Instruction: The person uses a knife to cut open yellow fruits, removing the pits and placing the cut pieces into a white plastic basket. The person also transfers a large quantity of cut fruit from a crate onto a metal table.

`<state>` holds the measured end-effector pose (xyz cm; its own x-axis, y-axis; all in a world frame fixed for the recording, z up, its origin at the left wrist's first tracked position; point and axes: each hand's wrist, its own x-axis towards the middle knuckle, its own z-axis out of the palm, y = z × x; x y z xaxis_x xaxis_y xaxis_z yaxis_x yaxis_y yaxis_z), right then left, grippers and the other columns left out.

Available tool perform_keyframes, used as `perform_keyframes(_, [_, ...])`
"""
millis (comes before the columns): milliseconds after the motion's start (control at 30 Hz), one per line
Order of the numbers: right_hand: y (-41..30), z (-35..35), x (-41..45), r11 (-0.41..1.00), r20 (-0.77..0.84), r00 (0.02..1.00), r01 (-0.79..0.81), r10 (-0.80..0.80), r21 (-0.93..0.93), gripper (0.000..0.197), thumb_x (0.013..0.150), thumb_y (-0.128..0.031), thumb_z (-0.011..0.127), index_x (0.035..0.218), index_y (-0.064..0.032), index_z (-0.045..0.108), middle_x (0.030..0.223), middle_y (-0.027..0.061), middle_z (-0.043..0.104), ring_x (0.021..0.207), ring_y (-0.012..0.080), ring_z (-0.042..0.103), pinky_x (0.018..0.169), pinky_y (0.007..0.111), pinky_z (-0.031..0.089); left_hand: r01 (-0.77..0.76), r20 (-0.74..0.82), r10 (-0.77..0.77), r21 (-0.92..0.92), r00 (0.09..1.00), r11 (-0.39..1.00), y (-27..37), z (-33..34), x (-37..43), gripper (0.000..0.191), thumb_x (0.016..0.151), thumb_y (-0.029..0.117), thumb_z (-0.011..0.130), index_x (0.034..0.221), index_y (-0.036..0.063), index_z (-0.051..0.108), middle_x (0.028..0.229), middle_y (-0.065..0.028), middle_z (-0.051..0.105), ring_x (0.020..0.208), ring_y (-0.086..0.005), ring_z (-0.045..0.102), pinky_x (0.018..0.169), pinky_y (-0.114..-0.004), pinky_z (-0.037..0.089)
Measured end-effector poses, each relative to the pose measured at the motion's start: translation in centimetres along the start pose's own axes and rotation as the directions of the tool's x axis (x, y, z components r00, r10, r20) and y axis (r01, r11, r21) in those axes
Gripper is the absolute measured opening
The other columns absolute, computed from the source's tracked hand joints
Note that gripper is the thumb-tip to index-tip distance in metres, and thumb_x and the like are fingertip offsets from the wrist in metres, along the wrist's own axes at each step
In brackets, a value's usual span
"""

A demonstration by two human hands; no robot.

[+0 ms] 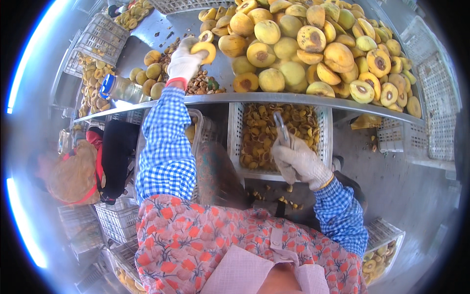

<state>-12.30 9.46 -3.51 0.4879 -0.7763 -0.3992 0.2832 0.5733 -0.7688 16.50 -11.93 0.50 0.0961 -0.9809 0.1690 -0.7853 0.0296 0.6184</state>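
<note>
My left hand (186,60), in a white work glove, grips a yellow peach half (205,51) with a hollow in its flesh, above the metal table (220,70). Loose peach pits (201,83) lie by its wrist, and several whole peaches (153,70) are to its left. My right hand (299,158), in a greyish glove, is closed on a metal pitting tool (282,126) with a curved tip. That hand is over a white plastic crate (325,136) of small peach pieces (257,128). A big heap of peaches, halved and whole (290,47), covers the table's right side.
The table's metal edge (271,97) runs between me and the fruit. A clear jar with a blue lid (126,90) lies at the left. Another person (79,169) is at the far left. White crates (117,218) stand at both sides, and fruit scraps (286,201) lie on the floor.
</note>
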Motion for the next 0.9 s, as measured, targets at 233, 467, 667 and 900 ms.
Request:
perform_keyframes(233, [-1.4,1.7,-0.4,0.925,-0.078,0.956,0.249,-0.282,-0.288,0.021,0.09,-0.018,0.059,0.1,-0.0039,0.047,0.062,0.0044,0.049,0.046,0.0132,0.05,0.044,0.031,0.042,0.52,0.517,0.093,-0.854,0.851,-0.014,5.4,4.6,-11.1,0.061,0.1,0.05,0.042,0.128,-0.0037,0.047,0.117,-0.0182,0.062,0.103,-0.0316,0.065,0.081,-0.039,0.057])
perform_keyframes(467, [0.8,0.9,0.3,0.54,-0.264,0.709,0.192,-0.653,-0.82,0.027,0.09,-0.018,0.057,0.109,-0.0018,0.047,0.073,0.0162,0.059,0.066,0.0314,0.064,0.058,0.044,0.048,-0.451,0.023,0.471,-0.25,0.882,0.857,10.1,7.9,-15.8,0.055,0.079,-0.006,0.071,0.127,-0.0019,0.046,0.113,-0.0147,0.064,0.1,-0.023,0.065,0.087,-0.032,0.055])
perform_keyframes(667, [0.4,1.2,-0.8,0.536,-0.297,0.756,0.083,-0.583,-0.84,0.029,0.088,-0.019,0.057,0.108,-0.0001,0.046,0.081,0.0239,0.062,0.078,0.0438,0.064,0.063,0.052,0.049,0.415,0.416,-0.053,-0.872,0.908,0.261,14.8,8.8,-16.4,0.054,0.104,0.044,0.025,0.123,-0.0016,0.049,0.106,-0.0178,0.063,0.098,-0.0296,0.065,0.082,-0.038,0.058])
perform_keyframes(900, [0.8,0.0,-0.8,0.664,-0.151,0.893,0.193,-0.424,-0.722,0.034,0.091,-0.023,0.055,0.113,0.0023,0.051,0.095,0.022,0.056,0.084,0.0345,0.066,0.067,0.042,0.052,0.385,0.401,0.008,-0.886,0.916,0.257,14.5,8.6,-16.4,0.05,0.102,0.039,0.035,0.115,-0.0056,0.055,0.099,-0.0178,0.066,0.085,-0.0295,0.067,0.076,-0.036,0.058])
